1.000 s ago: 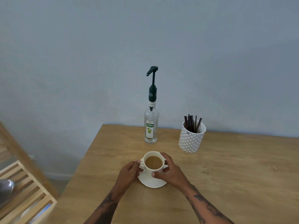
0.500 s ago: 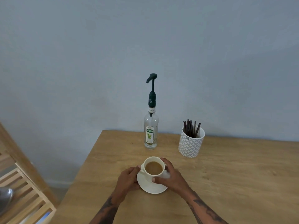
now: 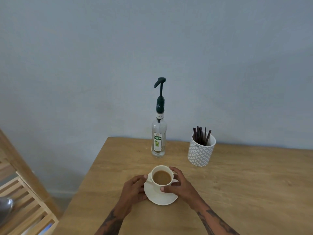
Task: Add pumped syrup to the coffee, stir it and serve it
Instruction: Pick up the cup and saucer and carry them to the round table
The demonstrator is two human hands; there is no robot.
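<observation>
A white cup of milky coffee stands on a white saucer near the front of the wooden table. My left hand rests against the saucer's left rim, thumb at the cup's handle. My right hand wraps the cup's right side, thumb on its front wall. Behind the cup stands a clear syrup bottle with a dark green pump, its spout pointing left. To its right a patterned white pot holds several dark stirrer sticks.
A blue-grey wall runs close behind the table. The table's left edge falls off beside my left arm. A slatted wooden rack stands lower at the left, with a shiny metal object on it.
The view has tilted a little, so the table sits lower in frame. Both hands remain on the cup and saucer, which have hardly moved on the table.
</observation>
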